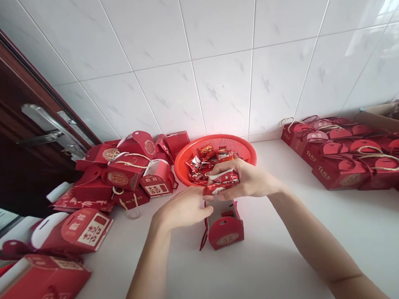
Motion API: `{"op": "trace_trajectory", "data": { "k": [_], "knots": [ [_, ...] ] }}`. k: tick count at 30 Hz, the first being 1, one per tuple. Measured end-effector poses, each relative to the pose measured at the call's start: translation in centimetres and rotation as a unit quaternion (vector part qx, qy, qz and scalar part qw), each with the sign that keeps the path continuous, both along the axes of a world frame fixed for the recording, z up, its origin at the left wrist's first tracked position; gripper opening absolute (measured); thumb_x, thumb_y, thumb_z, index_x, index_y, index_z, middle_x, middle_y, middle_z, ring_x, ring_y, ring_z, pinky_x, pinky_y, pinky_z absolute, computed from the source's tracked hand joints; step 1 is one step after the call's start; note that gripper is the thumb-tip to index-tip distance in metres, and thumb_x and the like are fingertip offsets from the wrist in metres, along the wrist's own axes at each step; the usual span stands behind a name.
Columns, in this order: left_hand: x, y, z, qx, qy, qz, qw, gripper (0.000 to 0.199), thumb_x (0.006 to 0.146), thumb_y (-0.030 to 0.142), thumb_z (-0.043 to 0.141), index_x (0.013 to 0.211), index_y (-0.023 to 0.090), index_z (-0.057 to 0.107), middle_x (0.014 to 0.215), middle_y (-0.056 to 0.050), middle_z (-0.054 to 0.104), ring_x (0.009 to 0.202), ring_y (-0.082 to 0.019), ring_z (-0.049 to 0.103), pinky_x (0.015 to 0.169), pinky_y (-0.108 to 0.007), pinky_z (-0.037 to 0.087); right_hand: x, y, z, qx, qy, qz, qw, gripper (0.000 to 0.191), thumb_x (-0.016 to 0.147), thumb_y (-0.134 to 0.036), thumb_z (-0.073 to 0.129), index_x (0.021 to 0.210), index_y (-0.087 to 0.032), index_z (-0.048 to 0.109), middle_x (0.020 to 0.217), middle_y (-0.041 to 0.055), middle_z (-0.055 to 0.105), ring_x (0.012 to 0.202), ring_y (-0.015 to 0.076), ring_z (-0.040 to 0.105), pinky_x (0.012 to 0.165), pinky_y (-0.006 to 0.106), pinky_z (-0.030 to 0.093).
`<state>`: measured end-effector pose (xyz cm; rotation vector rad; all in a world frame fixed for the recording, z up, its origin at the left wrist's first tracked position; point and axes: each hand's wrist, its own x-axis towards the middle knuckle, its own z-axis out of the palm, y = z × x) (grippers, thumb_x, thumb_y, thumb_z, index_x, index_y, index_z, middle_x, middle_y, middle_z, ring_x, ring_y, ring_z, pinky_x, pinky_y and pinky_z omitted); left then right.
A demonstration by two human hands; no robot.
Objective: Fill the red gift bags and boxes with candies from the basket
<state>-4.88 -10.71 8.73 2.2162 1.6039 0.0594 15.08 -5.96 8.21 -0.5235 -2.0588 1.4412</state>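
Observation:
My right hand [246, 180] is closed around a red wrapped candy packet [224, 179], holding it above a small red gift box [226, 232]. The box stands with its top open, a dark red cord hanging at its left side, and something red shows inside. My left hand [180, 211] reaches in from the left over the box's rim, thumb and fingers apart, fingertips close to the packet's left end. Whether they touch it I cannot tell. Just behind both hands, a round red plastic basket [183, 162] holds many wrapped candies [206, 152].
Red gift boxes [128, 169] are heaped at the left, with larger red boxes [41, 291] nearer the front. Rows of closed, corded boxes [341, 156] stand at the right beside a cardboard carton [384, 121]. A tiled wall [222, 88] bounds the white tabletop [264, 264]; a dark door [10, 113] is left.

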Motion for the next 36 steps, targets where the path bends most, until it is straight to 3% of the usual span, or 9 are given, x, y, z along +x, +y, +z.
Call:
{"op": "trace_trajectory", "data": {
  "k": [5,9,15,19,24,27,30,32,36],
  "knots": [
    [-0.2,0.5,0.1,0.011,-0.036,0.003,0.999,0.011,0.076,0.017,0.054,0.078,0.021,0.065,0.073,0.0,0.067,0.068,-0.018,0.061,0.06,-0.026,0.04,-0.5,0.3,-0.3,0.084,-0.107,0.021,0.99,0.023,0.073,-0.024,0.077,0.093,-0.018,0.067,0.085,-0.0001,0.068,0.078,0.016,0.062,0.067,0.026,0.047],
    [-0.4,0.6,-0.3,0.023,-0.047,0.014,0.999,0.029,0.077,0.013,0.053,0.095,0.022,0.072,0.093,-0.005,0.074,0.087,-0.023,0.067,0.071,-0.027,0.045,-0.1,0.6,-0.5,0.061,-0.206,0.0,0.977,0.016,0.079,-0.024,0.069,0.093,-0.02,0.063,0.072,-0.0009,0.067,0.066,0.016,0.062,0.056,0.025,0.044],
    [-0.2,0.0,-0.7,0.0,0.004,-0.005,1.0,0.05,0.067,0.026,0.067,0.118,0.024,0.067,0.125,-0.008,0.066,0.112,-0.031,0.061,0.085,-0.034,0.049,-0.1,0.5,-0.5,0.149,-0.313,-0.013,0.938,0.013,0.074,-0.021,0.072,0.072,-0.021,0.059,0.054,-0.0037,0.055,0.053,0.0135,0.052,0.044,0.024,0.029],
    [-0.1,-0.4,-0.5,-0.031,0.011,-0.02,0.999,0.057,0.064,0.029,0.071,0.12,0.026,0.064,0.126,-0.007,0.063,0.118,-0.032,0.057,0.089,-0.034,0.049,-0.5,0.5,-0.8,0.109,-0.294,-0.021,0.949,0.018,0.075,-0.022,0.072,0.07,-0.021,0.055,0.055,-0.003,0.057,0.052,0.0138,0.056,0.043,0.022,0.031],
    [0.0,-0.5,0.0,-0.039,0.006,-0.03,0.999,0.052,0.064,0.028,0.071,0.115,0.028,0.065,0.116,-0.004,0.065,0.107,-0.029,0.061,0.084,-0.032,0.048,-0.6,0.2,-0.6,-0.057,-0.129,-0.05,0.989,0.023,0.085,-0.039,0.064,0.089,-0.023,0.048,0.07,-0.002,0.066,0.047,0.0137,0.06,0.044,0.023,0.044],
    [0.2,-0.6,0.2,-0.028,0.007,-0.033,0.999,0.043,0.063,0.028,0.071,0.107,0.028,0.066,0.108,-0.002,0.065,0.1,-0.027,0.062,0.077,-0.03,0.048,-1.0,-0.2,-0.1,-0.145,-0.011,-0.054,0.988,0.015,0.088,-0.032,0.055,0.089,-0.023,0.043,0.066,-0.0035,0.062,0.05,0.0159,0.063,0.042,0.023,0.044],
    [0.3,-0.7,0.3,-0.028,0.012,-0.027,0.999,0.034,0.064,0.031,0.071,0.097,0.027,0.066,0.099,-0.001,0.064,0.093,-0.026,0.061,0.071,-0.029,0.046,-1.7,-0.6,0.1,-0.206,0.03,-0.057,0.977,0.01,0.081,-0.021,0.047,0.089,-0.024,0.042,0.061,-0.0052,0.056,0.052,0.0177,0.063,0.043,0.025,0.045],
    [0.3,-0.7,0.3,-0.028,0.006,-0.028,0.999,0.034,0.064,0.033,0.072,0.097,0.026,0.065,0.1,-0.002,0.065,0.092,-0.026,0.061,0.07,-0.029,0.046,-2.2,-0.8,-0.2,-0.174,0.024,-0.074,0.982,0.015,0.076,-0.017,0.048,0.089,-0.023,0.045,0.064,-0.0052,0.055,0.054,0.0157,0.061,0.048,0.025,0.046],
    [0.1,-0.6,0.2,-0.035,-0.003,-0.029,0.999,0.042,0.064,0.035,0.074,0.104,0.025,0.063,0.103,-0.003,0.067,0.094,-0.027,0.061,0.073,-0.03,0.046,-2.7,-1.2,-1.0,0.004,-0.022,-0.102,0.994,0.018,0.07,-0.011,0.053,0.085,-0.02,0.051,0.082,-0.0012,0.06,0.071,0.0137,0.058,0.059,0.024,0.044]
  ]
}}
